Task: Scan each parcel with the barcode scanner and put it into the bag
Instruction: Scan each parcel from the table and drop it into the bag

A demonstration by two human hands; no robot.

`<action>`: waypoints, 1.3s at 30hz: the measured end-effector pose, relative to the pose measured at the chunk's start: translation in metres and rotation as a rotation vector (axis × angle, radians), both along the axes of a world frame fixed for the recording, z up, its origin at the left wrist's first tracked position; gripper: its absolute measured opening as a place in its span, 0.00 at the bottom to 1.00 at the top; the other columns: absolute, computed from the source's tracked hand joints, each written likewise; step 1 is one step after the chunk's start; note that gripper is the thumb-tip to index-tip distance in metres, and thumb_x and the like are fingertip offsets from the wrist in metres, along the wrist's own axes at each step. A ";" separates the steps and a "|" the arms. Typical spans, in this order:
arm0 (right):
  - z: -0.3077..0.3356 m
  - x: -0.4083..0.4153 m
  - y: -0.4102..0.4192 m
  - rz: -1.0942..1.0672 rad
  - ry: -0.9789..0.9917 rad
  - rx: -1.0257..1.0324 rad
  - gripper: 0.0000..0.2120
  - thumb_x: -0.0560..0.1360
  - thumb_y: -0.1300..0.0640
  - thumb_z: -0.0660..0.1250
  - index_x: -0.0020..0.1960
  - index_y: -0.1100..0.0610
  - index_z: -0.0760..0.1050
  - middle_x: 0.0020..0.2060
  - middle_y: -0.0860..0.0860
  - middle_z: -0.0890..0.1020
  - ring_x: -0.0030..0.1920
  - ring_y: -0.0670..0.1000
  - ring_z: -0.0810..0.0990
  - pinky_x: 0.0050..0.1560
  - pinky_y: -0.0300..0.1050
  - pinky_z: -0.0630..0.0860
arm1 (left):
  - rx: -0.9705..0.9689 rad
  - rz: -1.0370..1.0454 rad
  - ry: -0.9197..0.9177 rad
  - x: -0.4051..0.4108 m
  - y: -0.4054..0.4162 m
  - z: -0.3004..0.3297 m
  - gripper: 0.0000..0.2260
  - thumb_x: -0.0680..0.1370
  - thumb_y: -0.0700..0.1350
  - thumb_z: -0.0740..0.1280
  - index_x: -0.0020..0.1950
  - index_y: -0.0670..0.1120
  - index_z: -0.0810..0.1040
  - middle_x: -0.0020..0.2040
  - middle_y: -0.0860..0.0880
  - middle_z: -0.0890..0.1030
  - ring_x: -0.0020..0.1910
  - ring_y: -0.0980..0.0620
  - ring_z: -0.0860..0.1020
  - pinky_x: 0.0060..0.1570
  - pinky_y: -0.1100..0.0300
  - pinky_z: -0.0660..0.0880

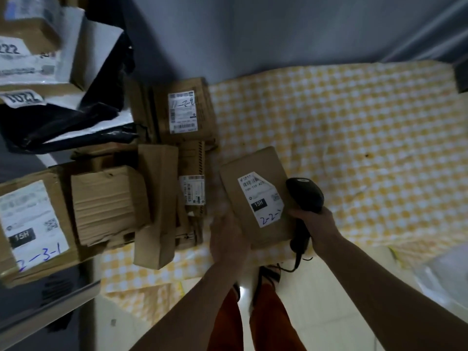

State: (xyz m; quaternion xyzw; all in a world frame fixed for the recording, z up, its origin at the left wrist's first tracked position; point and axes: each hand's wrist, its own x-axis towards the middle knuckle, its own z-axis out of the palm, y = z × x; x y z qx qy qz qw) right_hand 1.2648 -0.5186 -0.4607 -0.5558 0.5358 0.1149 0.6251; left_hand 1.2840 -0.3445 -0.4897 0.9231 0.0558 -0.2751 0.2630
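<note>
My left hand grips the near left edge of a flat brown cardboard parcel, held over the table's front edge. Its white label, marked "15H" and "2-2-", faces up. My right hand grips the handle of a black barcode scanner, whose head sits just right of the label. The scanner's cable hangs below my right hand. At the lower right edge lies pale translucent material; I cannot tell whether it is the bag.
A table with a yellow checked cloth stretches to the right. Several brown cardboard parcels are piled on its left side. More boxes and black and white mailers fill shelves at the left. A grey wall stands behind.
</note>
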 end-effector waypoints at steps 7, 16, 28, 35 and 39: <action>0.010 0.000 0.001 0.173 -0.053 -0.177 0.10 0.69 0.65 0.72 0.42 0.52 0.76 0.38 0.51 0.79 0.46 0.57 0.79 0.50 0.57 0.77 | 0.262 -0.891 -0.212 0.062 -0.024 -0.016 0.29 0.84 0.53 0.53 0.80 0.47 0.43 0.80 0.52 0.43 0.78 0.48 0.41 0.77 0.52 0.43; 0.039 -0.005 -0.001 0.336 -0.077 -0.032 0.08 0.74 0.64 0.67 0.41 0.53 0.75 0.32 0.47 0.76 0.36 0.47 0.74 0.36 0.39 0.67 | 0.189 -0.822 -0.059 0.125 -0.038 -0.011 0.34 0.78 0.56 0.66 0.78 0.62 0.51 0.80 0.54 0.44 0.78 0.43 0.45 0.74 0.39 0.49; 0.043 -0.007 0.013 0.434 -0.078 -0.038 0.07 0.74 0.62 0.68 0.43 0.51 0.77 0.32 0.48 0.79 0.35 0.48 0.75 0.41 0.45 0.72 | -0.162 -0.155 0.296 0.165 -0.065 -0.031 0.33 0.70 0.55 0.76 0.73 0.53 0.69 0.58 0.52 0.77 0.60 0.46 0.76 0.62 0.48 0.74; 0.053 0.003 0.017 0.525 -0.162 -0.125 0.04 0.75 0.60 0.67 0.45 0.52 0.76 0.29 0.43 0.77 0.28 0.40 0.74 0.32 0.34 0.70 | -0.161 -0.165 0.322 0.167 -0.066 -0.029 0.35 0.69 0.57 0.76 0.73 0.50 0.69 0.65 0.46 0.77 0.63 0.44 0.75 0.66 0.44 0.69; 0.059 0.004 0.017 0.589 -0.155 -0.165 0.05 0.75 0.61 0.67 0.44 0.51 0.76 0.31 0.47 0.79 0.27 0.40 0.74 0.29 0.33 0.68 | -0.187 -0.134 0.336 0.165 -0.064 -0.034 0.34 0.67 0.57 0.77 0.70 0.54 0.71 0.62 0.46 0.78 0.61 0.41 0.75 0.63 0.44 0.71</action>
